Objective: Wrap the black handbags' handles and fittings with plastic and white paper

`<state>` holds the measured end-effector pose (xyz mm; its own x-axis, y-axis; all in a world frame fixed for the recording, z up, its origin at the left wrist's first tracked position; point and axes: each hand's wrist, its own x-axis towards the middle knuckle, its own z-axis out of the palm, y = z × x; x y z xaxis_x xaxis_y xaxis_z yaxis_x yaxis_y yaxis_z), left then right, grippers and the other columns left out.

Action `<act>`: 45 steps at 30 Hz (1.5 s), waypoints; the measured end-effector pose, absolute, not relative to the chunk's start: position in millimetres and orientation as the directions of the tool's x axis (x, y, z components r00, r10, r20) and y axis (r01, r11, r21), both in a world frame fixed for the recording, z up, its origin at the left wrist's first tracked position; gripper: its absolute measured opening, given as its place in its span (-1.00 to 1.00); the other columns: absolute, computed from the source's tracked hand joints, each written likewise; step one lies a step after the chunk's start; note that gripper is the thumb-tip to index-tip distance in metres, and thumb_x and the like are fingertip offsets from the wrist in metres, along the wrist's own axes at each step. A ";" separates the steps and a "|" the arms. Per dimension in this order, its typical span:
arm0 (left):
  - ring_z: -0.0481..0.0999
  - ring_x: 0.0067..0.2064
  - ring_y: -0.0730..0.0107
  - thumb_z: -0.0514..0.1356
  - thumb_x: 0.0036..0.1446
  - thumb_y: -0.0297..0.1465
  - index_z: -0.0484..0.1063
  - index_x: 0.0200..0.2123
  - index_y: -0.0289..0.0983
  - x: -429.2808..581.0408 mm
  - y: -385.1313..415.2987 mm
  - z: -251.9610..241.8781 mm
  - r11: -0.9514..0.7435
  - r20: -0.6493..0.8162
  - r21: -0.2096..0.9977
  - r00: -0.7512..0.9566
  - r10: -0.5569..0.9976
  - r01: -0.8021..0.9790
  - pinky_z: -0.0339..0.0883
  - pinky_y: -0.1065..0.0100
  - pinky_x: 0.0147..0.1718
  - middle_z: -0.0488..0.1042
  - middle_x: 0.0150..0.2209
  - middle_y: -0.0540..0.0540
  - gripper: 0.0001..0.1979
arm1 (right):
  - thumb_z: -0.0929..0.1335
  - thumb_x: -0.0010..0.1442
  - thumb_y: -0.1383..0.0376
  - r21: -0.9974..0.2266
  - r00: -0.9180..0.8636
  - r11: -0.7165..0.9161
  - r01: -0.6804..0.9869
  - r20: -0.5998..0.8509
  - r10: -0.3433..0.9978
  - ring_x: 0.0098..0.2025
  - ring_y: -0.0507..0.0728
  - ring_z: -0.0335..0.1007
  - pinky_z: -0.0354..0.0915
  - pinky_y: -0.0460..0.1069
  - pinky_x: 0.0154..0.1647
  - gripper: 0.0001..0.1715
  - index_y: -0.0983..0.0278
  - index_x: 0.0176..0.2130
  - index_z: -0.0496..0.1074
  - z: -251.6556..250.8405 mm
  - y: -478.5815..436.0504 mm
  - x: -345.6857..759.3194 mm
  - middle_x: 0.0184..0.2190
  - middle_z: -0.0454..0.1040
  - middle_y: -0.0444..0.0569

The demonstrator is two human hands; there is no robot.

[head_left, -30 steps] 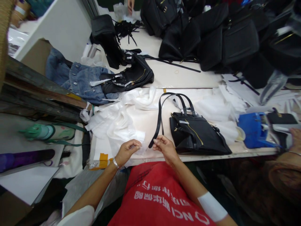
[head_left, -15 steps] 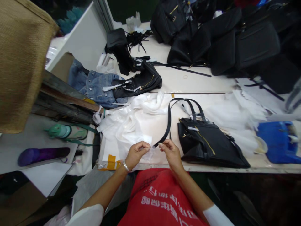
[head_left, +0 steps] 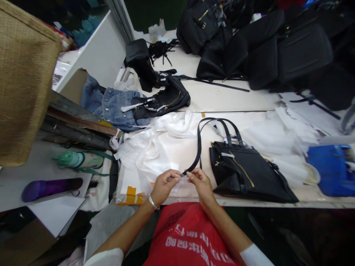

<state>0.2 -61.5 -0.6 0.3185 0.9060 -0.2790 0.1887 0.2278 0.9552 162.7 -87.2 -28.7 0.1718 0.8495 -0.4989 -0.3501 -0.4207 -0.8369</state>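
Note:
A black handbag [head_left: 249, 170] with a gold zip lies at the table's front edge, right of my hands. Its long black strap [head_left: 199, 144] loops up from the bag and comes down to my fingers. My right hand [head_left: 203, 186] pinches the end of this strap between thumb and fingers. Just left of it, my left hand [head_left: 165, 186] is closed in a pinch on a piece of clear plastic film [head_left: 177, 187] at the strap's tip. How far the film wraps the strap is hidden by my fingertips.
Crumpled white wrapping sheets [head_left: 144, 147] lie left of the strap. Behind are a denim garment [head_left: 116, 107], another black bag [head_left: 172, 96] and piled black bags [head_left: 257, 51]. A blue container [head_left: 327, 170] stands at right; bottles [head_left: 74, 159] lie at left.
My left fingertips have come slightly closer to the right ones at the strap's end. The view has shifted a little; the handbag lies as before.

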 end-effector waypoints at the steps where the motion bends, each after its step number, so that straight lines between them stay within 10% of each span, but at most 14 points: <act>1: 0.42 -0.07 0.28 0.15 0.11 -0.43 0.46 -0.35 -0.28 1.2 -62.2 -0.2 0.217 -0.275 0.954 0.316 0.908 0.205 0.23 0.29 -0.05 0.46 -0.16 -0.13 -0.91 | 0.43 0.02 0.18 -0.843 0.177 -0.412 -0.345 -0.490 0.854 -0.40 0.03 0.27 0.20 -0.06 -0.34 -0.78 0.25 -0.40 0.37 -29.4 -87.1 162.9 -0.46 0.39 -0.16; 26: 0.43 -0.11 0.27 0.14 0.13 -0.38 0.49 -0.33 -0.24 18.2 -55.0 12.7 0.120 -0.231 0.921 0.273 0.934 0.370 0.28 0.28 -0.10 0.47 -0.18 -0.12 -0.87 | 0.38 0.07 0.09 -0.819 0.000 -0.441 -0.367 -0.474 0.881 -0.44 0.05 0.31 0.23 -0.07 -0.43 -0.64 0.21 -0.17 0.36 -18.9 -71.0 178.2 -0.50 0.39 -0.15; 45: 0.43 -0.22 0.32 0.16 0.13 -0.35 0.47 -0.39 -0.30 39.2 -43.3 16.0 0.253 -0.301 0.949 0.305 0.904 0.187 0.32 0.33 -0.23 0.45 -0.25 -0.13 -0.85 | 0.41 0.04 0.11 -0.772 0.049 -0.433 -0.465 -0.510 0.859 -0.42 0.05 0.33 0.27 -0.05 -0.35 -0.74 0.23 -0.36 0.37 -19.4 -84.2 186.3 -0.48 0.44 -0.16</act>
